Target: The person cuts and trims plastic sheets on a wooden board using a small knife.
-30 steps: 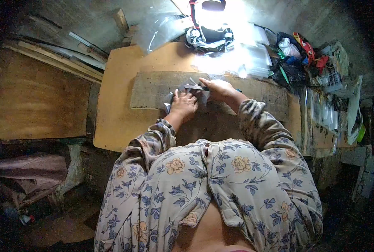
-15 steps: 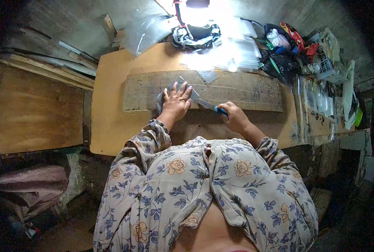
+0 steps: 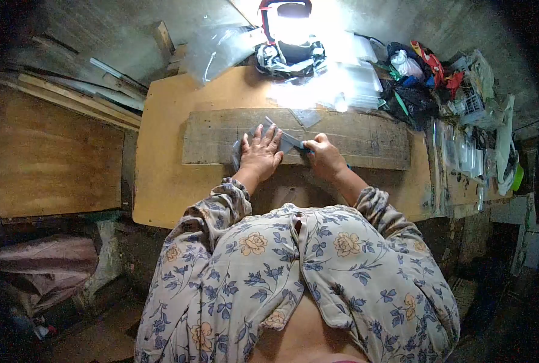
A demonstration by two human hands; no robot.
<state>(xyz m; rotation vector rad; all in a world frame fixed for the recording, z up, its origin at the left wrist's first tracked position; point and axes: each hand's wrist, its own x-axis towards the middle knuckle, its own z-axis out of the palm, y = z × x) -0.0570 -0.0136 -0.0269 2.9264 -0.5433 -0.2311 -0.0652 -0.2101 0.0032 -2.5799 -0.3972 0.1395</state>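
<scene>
My left hand [image 3: 260, 156] lies flat with its fingers spread on a thin, greyish clear sheet [image 3: 287, 145], pressing it against a worn wooden board [image 3: 366, 139]. My right hand [image 3: 328, 158] is wrapped round the blue and black handle of a knife [image 3: 295, 141]. The blade points up and left across the sheet, beside my left fingertips. Just above it on the board is a small clear piece [image 3: 307, 116]. Parts of the sheet are hidden under my left hand.
The board rests on an orange-brown table [image 3: 160, 181]. A bright lamp [image 3: 290, 24] stands at the back, near stacked clear sheets [image 3: 360, 88]. Plastic bags [image 3: 402, 97] and a basket [image 3: 472, 109] are at the right. Wooden strips [image 3: 82, 100] lean at the left.
My right hand was at the sheet's upper right, then drew back down to the right. It has since moved up and left, bringing the blade over the sheet. My left hand stays on the sheet.
</scene>
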